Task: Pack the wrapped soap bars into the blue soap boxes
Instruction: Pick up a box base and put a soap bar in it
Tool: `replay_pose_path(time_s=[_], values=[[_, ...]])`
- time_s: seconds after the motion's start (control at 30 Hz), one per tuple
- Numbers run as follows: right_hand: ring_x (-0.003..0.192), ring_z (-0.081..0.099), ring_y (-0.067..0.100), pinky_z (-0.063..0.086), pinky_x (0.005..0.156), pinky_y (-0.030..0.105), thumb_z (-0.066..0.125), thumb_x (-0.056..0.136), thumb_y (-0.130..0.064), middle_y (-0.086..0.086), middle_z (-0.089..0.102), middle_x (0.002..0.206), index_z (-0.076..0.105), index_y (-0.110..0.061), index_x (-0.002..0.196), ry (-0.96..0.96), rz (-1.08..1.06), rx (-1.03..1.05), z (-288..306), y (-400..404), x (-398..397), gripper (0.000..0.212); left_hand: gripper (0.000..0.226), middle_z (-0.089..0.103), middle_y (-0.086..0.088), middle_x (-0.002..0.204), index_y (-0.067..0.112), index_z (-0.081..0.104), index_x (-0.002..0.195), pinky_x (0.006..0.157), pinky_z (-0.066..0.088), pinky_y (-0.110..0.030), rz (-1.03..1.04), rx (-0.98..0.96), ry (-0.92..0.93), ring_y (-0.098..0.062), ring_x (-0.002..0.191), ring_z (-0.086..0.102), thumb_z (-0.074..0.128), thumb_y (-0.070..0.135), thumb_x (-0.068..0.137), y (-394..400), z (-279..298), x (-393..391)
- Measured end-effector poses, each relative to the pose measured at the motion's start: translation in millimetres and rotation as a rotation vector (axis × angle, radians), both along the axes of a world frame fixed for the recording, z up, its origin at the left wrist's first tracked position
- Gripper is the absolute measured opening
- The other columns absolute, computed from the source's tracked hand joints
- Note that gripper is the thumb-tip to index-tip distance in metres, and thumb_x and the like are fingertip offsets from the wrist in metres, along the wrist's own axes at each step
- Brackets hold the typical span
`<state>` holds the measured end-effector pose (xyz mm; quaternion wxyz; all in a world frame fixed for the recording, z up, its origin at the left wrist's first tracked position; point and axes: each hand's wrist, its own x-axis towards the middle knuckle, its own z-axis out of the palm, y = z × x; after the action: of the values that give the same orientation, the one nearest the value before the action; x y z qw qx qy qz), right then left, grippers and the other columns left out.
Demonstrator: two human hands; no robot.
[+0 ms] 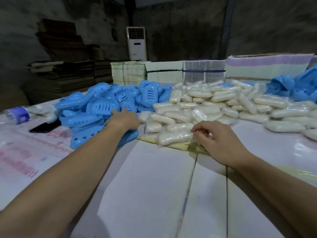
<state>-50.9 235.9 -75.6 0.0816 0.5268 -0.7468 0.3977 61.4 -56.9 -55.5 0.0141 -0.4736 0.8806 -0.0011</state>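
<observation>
The white desk carries a heap of glossy, film-wrapped oval soap bars beyond the right hand, which pinches one bar's wrapper; slotted blue plastic soap boxes pile beneath the left hand, fingers spread on them.

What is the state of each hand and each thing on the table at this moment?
Left hand: reaching into the blue boxes, fingers resting on one.
Right hand: pinching the wrapper of the nearest soap bar.
Blue soap boxes: piled loosely, some open.
Soap bars: wrapped, heaped, not yet packed.
Phone: lying flat, screen dark.
</observation>
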Motion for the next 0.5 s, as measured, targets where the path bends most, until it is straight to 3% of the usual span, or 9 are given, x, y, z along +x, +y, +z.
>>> replay_pose_path(time_s=[0.17, 0.37, 0.5], values=[[0.083, 0.057, 0.001, 0.044, 0.068, 0.022, 0.059, 0.088, -0.023, -0.027, 0.064, 0.08, 0.07, -0.031, 0.085, -0.012, -0.027, -0.035, 1.6, 2.2, 0.8, 0.014, 0.02, 0.048, -0.016, 0.136, 0.014, 0.057, 0.103, 0.109, 0.035, -0.053, -0.054, -0.037, 0.152, -0.041, 0.13, 0.04, 0.04, 0.022, 0.096, -6.3, -4.7, -0.2], [0.081, 0.057, 0.001, 0.039, 0.066, 0.01, 0.061, 0.087, -0.016, -0.025, 0.063, 0.082, 0.07, -0.03, 0.085, -0.056, -0.043, -0.059, 1.8, 2.7, -1.0, 0.018, 0.022, 0.034, -0.008, 0.149, 0.023, 0.067, 0.112, 0.089, 0.043, -0.048, -0.157, -0.167, 0.458, -0.036, 0.141, 0.023, 0.054, 0.016, 0.095, 6.6, 4.0, 4.8], [0.074, 0.059, 0.004, 0.04, 0.066, 0.02, 0.061, 0.087, -0.015, -0.022, 0.063, 0.074, 0.07, -0.033, 0.082, -0.134, -0.072, -0.099, 1.5, 1.3, -2.8, 0.021, 0.035, 0.04, -0.001, 0.144, 0.026, 0.062, 0.111, 0.081, 0.045, -0.039, -0.393, -0.231, 0.687, -0.028, 0.129, 0.04, 0.051, -0.001, 0.092, 32.0, 21.1, 0.9]])
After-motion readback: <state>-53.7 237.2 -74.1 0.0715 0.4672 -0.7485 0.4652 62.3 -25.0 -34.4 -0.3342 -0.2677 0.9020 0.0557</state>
